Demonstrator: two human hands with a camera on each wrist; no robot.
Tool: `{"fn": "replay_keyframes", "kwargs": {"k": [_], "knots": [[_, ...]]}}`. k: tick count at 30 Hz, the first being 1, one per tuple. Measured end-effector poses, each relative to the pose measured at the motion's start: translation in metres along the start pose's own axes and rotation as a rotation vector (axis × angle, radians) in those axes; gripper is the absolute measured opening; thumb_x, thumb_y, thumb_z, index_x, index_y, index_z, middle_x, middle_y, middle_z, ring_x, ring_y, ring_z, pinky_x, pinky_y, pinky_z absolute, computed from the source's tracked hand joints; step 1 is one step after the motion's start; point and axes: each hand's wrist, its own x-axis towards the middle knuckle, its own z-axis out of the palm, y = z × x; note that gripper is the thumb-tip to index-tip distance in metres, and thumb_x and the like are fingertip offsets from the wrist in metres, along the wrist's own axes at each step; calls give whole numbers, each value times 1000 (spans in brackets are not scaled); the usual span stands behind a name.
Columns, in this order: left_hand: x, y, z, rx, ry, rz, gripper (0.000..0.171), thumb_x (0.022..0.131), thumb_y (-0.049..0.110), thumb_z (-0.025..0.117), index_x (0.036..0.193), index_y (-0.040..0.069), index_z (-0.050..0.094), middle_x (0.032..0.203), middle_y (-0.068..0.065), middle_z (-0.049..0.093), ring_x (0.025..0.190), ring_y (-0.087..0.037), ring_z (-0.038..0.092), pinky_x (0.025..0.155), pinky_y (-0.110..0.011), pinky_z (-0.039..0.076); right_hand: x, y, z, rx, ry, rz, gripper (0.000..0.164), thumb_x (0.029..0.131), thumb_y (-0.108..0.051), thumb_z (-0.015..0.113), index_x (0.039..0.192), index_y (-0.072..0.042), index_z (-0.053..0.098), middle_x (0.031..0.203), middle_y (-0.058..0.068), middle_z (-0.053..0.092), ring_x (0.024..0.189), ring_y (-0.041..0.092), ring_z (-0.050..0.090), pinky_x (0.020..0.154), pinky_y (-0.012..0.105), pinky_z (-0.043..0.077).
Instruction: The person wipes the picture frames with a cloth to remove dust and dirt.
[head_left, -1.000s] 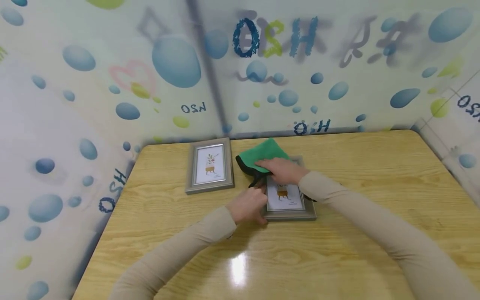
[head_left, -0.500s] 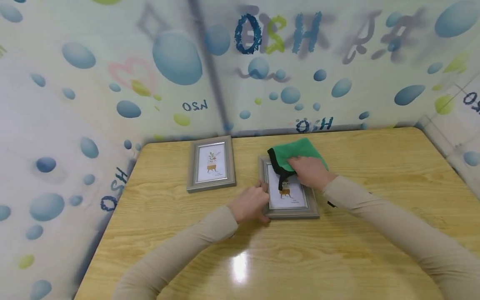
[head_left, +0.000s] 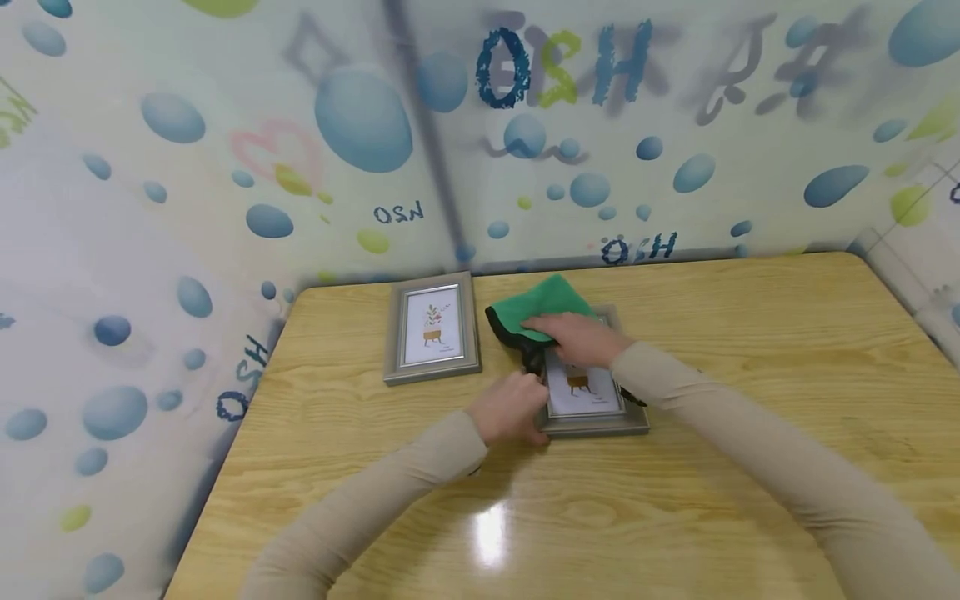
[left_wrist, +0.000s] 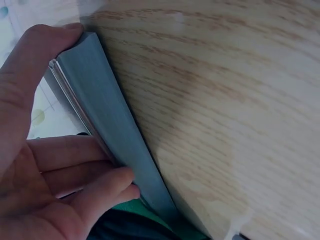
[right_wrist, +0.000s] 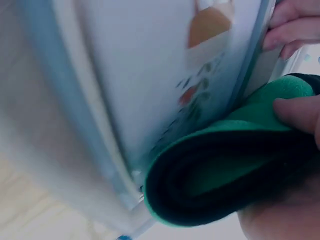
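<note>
A grey picture frame with a potted-plant print lies flat on the wooden table. My left hand grips its left rail, the thumb at the near corner and the fingers bent over the rail in the left wrist view. My right hand holds a folded green cloth with black edging over the far left part of the frame. In the right wrist view, the thumb presses on the folded cloth, which overlaps the print's end. Cloth and hand hide the frame's upper left corner.
Another matching picture frame lies to the left, near the table's back edge. Behind the wooden table stands a wall patterned with blue drops and letters. A bright light reflection shows on the near tabletop.
My right hand swept the cloth rightward across the frame by half a second ago, then back left to now. The left hand stays at the frame's left rail.
</note>
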Motion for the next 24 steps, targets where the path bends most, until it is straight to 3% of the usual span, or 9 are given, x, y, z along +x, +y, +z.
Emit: {"fn": "replay_keyframes", "kwargs": {"k": [5,11,17,20,24], "knots": [[1,2,2,60,-6,-15,44,68,50,84,81,10,70,90,-4,67,75,-13,63,67,-23,55,-10,9,-3,-104,15,56,55,86,8,60,139,-2,49,139,18,50,127,35,47,99,48,43],[3,4,3,117,14,-30,52,67,53,83,90,7,73,116,-18,62,106,-31,61,83,-29,54,-32,34,-14,-176,39,200,52,88,5,59,139,2,48,139,21,49,127,38,46,99,51,41],[3,6,3,92,-19,-50,49,68,52,82,88,9,73,127,-21,57,119,-39,54,87,-31,52,-49,54,-20,-160,35,364,48,88,6,55,136,11,45,119,31,59,102,44,60,86,53,49],[3,7,2,76,-24,-56,46,67,51,83,83,10,72,128,-22,56,121,-41,51,88,-32,51,-47,45,-14,-210,50,400,47,90,3,55,133,16,42,113,35,58,91,43,63,75,51,54],[2,5,2,79,-4,-46,47,67,51,83,83,9,72,125,-21,58,120,-41,52,90,-33,50,-35,17,0,-397,152,359,44,88,-1,64,122,22,50,101,38,60,79,41,64,60,45,56]]}}
